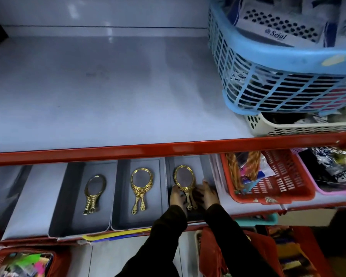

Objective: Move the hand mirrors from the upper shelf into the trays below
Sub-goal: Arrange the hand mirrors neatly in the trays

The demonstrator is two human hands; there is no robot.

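Observation:
Three grey trays stand side by side on the lower shelf. In the left tray (72, 196) lie gold hand mirrors (94, 193). The middle tray (120, 196) holds stacked gold hand mirrors (141, 185). In the right tray (205, 168) a gold oval hand mirror (184, 179) lies with its handle toward me. My left hand (176, 196) and my right hand (207, 193) close on either side of its handle and lower frame. Dark sleeves cover both arms. The upper shelf (88, 86) shows no mirrors.
A blue mesh basket (268, 82) full of packets sits on a white basket (278, 124) at the upper shelf's right. A red shelf rail (128, 149) crosses above the trays. A red basket (288, 188) and a pink one stand right of the trays.

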